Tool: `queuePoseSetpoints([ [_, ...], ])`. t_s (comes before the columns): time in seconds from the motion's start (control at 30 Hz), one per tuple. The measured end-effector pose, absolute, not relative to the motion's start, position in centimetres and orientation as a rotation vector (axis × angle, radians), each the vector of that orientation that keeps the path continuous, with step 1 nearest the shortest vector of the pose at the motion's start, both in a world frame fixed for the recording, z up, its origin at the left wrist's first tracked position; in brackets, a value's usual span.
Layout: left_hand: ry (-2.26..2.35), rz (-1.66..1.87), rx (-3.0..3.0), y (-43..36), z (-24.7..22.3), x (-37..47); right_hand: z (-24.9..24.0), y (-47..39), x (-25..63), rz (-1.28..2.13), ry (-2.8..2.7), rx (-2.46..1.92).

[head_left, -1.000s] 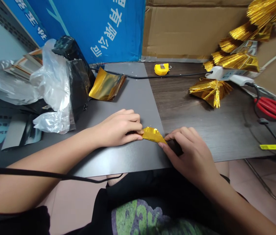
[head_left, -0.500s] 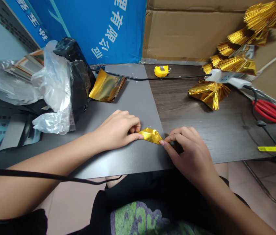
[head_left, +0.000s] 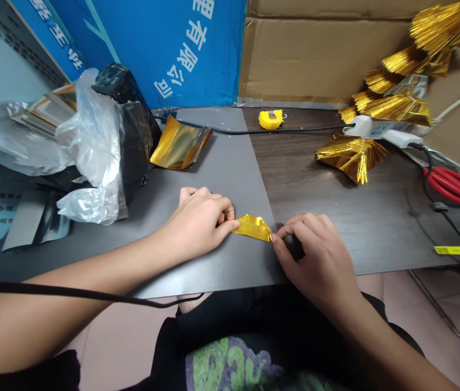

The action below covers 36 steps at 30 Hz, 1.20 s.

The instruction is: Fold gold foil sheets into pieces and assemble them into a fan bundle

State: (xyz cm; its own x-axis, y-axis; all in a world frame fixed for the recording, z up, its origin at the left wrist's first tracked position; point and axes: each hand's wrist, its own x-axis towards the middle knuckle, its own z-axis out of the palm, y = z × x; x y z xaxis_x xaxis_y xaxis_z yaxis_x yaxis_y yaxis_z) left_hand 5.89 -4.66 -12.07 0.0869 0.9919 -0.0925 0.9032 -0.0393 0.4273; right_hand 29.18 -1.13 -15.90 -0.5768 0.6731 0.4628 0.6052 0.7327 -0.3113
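Note:
A small piece of folded gold foil paper [head_left: 253, 227] lies low over the grey mat [head_left: 213, 266], with a flat long edge toward me and a narrower top. My left hand [head_left: 204, 220] pinches its left tip between thumb and curled fingers. At the right tip, my right hand [head_left: 315, 247] grips with thumb and forefinger, the other fingers bent. Beyond my left hand, a stack of gold foil sheets [head_left: 178, 144] rests on the mat, slightly curled.
Pleated gold foil bundles [head_left: 401, 108] and another bundle [head_left: 352, 155] are at the right, beside a white power strip [head_left: 380, 129]. A yellow tape measure [head_left: 271, 119] sits near the cardboard [head_left: 295, 60]. Plastic bags [head_left: 95, 141] crowd the left. Red-handled scissors [head_left: 453, 185] lie far right.
Both hands keep their hold on the foil's two tips, with only slight finger movement. The whole view has shifted a little, so objects appear slightly farther right.

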Motion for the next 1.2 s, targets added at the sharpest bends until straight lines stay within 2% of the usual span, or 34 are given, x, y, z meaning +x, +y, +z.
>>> queuePoseSetpoints([
  [0.27,1.881,0.331,2.087,-4.9,-12.1,6.0,-15.6,-2.0,29.4,0.026,-2.623,-0.725],
  [0.7,1.920,0.190,2.068,-4.8,-11.8,6.4,-16.6,-2.6,32.2,-0.122,-2.721,-0.692],
  [1.07,1.781,0.278,2.113,-4.4,-12.3,5.8,-17.1,-2.5,33.5,0.013,-2.556,-0.511],
  [1.2,1.664,0.348,2.253,-4.4,-12.4,5.6,-17.1,-2.7,32.6,0.104,-2.434,-0.315],
])
